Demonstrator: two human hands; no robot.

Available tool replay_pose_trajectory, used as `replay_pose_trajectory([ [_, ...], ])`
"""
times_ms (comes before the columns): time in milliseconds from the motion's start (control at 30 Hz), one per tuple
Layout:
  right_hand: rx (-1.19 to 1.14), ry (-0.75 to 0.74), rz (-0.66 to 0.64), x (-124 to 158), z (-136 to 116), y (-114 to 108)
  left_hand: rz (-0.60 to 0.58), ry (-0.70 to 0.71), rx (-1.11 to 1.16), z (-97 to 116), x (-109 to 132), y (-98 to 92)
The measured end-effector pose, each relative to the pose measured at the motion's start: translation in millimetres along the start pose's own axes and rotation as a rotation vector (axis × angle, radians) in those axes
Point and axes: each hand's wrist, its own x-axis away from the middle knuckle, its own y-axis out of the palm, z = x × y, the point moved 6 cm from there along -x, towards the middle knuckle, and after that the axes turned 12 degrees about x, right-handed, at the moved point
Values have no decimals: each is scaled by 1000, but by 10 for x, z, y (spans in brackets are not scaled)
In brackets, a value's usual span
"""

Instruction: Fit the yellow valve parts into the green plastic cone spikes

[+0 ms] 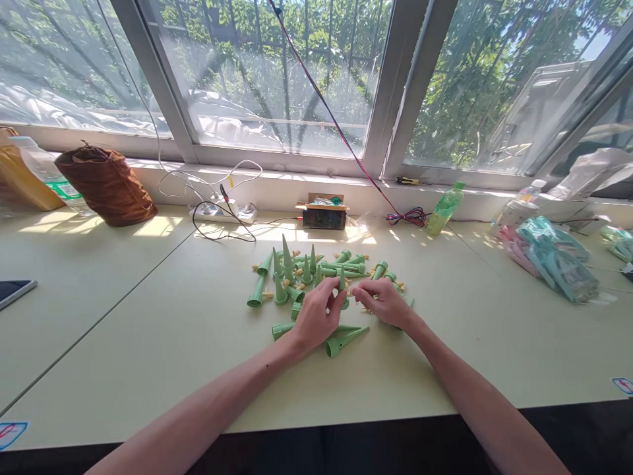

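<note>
My left hand is closed around a green plastic watering spike, held with its pointed end up. Just to the right, the fingertips of my right hand are pinched together close to that spike; what they grip is too small to make out. Around both hands lies a pile of similar green spikes, many with small tan valves sticking out of the side. Several stand on their caps, like the tall spike, and others lie flat. Nearer to me, a loose spike lies beside my left wrist.
Behind the pile stands a small dark box by the window ledge. A power strip with cables is left of it. A green bottle and plastic-wrapped packs are at right, a brown bag and tablet at left.
</note>
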Motion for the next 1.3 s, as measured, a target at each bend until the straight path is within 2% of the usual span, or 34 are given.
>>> replay_pose_trajectory([
  [300,-97,-2,11,3,-31,-23,39,-23,22,-13,-7,-22],
  [600,-121,-14,6,6,-20,-18,30,-21,10,-25,-7,-14],
  [1300,29,-51,-4,6,8,0,-11,44,-40,-7,36,24],
])
